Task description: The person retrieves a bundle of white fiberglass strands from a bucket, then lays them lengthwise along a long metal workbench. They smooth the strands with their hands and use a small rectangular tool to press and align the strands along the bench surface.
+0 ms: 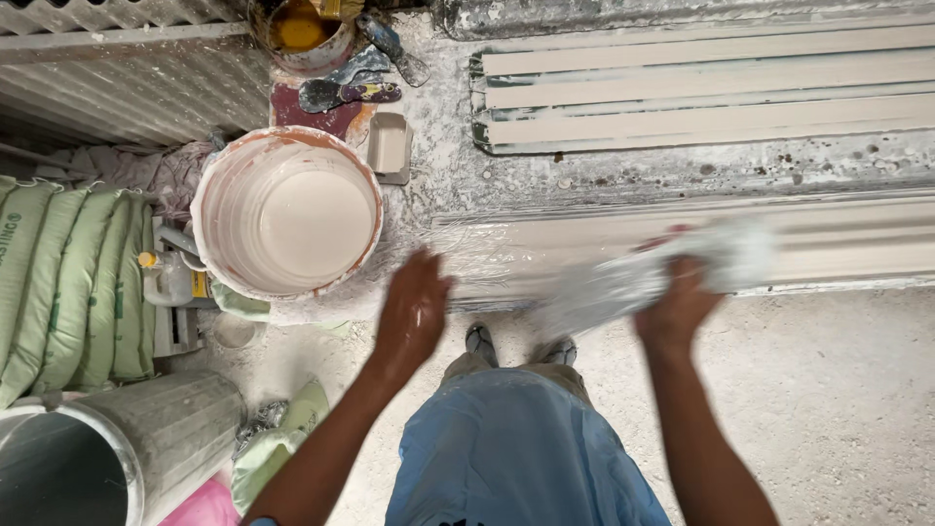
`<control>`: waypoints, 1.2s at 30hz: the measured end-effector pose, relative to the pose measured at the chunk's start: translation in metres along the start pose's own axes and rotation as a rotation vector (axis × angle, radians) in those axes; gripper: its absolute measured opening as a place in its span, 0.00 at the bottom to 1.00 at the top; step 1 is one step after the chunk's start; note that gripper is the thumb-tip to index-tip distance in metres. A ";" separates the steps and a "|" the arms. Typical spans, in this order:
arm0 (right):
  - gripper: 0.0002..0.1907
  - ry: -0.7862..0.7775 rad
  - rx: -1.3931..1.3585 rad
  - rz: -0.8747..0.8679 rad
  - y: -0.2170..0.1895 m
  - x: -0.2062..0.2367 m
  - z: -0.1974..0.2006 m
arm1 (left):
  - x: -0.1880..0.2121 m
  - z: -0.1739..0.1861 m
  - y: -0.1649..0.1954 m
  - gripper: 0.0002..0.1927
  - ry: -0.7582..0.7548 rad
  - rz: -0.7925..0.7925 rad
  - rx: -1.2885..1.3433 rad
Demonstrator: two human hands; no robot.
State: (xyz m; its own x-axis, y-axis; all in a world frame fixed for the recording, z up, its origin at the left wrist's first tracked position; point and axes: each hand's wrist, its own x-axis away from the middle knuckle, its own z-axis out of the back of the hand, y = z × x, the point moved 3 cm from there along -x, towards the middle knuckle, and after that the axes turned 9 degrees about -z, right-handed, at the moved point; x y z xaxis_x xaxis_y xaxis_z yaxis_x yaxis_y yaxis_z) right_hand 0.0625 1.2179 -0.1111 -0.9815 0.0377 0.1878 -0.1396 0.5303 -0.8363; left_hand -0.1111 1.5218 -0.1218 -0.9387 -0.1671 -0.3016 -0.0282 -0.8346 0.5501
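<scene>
I look straight down at my legs in blue shorts and at my sandalled feet. My right hand (677, 307) grips a blurred sheet of whitish fibre mat (672, 268), held over a long plaster moulding (838, 239) that lies across the floor. My left hand (414, 312) hangs free with fingers apart, just right of a large bucket (285, 212) filled with white plaster mix. The hand is dusted with plaster and holds nothing.
More ribbed mouldings (701, 88) lie farther back. A small tub (390, 146), a trowel (341, 93) and a paint can with yellow inside (302, 34) sit behind the bucket. Stacked green sacks (63, 282) and a grey metal drum (107, 453) stand at left.
</scene>
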 end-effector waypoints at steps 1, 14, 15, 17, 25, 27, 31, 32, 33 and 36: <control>0.18 -0.108 0.157 0.019 0.019 0.019 -0.018 | -0.003 0.000 0.025 0.21 0.006 -0.044 0.187; 0.23 0.084 0.086 0.320 -0.089 -0.074 0.019 | 0.009 -0.007 -0.071 0.12 -0.286 0.002 -0.154; 0.21 0.048 0.054 0.317 -0.087 -0.074 0.021 | 0.009 -0.009 -0.078 0.18 -0.315 0.067 -0.352; 0.21 0.091 0.016 0.241 -0.074 -0.061 0.022 | 0.007 -0.009 -0.073 0.35 -0.368 0.189 -0.750; 0.17 -0.310 0.390 0.160 0.018 0.020 -0.036 | -0.007 -0.016 0.091 0.17 0.046 0.113 0.544; 0.22 -0.395 0.096 0.131 -0.004 0.003 -0.039 | -0.006 -0.031 0.093 0.14 0.005 0.302 0.636; 0.18 -0.060 -0.042 0.164 -0.095 -0.073 -0.024 | -0.005 -0.038 0.064 0.11 0.237 0.023 0.215; 0.15 -0.054 0.019 0.267 -0.121 -0.090 -0.019 | -0.010 -0.046 0.052 0.12 0.166 0.115 0.105; 0.13 -0.050 0.076 0.369 -0.141 -0.105 -0.014 | -0.010 -0.051 0.045 0.12 0.094 0.206 -0.006; 0.10 -0.140 0.058 0.324 -0.148 -0.136 0.011 | -0.014 -0.067 0.044 0.20 -0.321 0.389 -0.490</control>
State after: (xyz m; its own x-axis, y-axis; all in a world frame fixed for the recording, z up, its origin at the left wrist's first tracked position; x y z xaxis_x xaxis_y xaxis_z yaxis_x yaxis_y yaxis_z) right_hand 0.2152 1.1252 -0.0189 -0.9839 0.0772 -0.1614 0.1788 0.4605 -0.8695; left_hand -0.0758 1.4525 -0.1457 -0.9063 -0.4012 0.1327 0.4175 -0.8986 0.1348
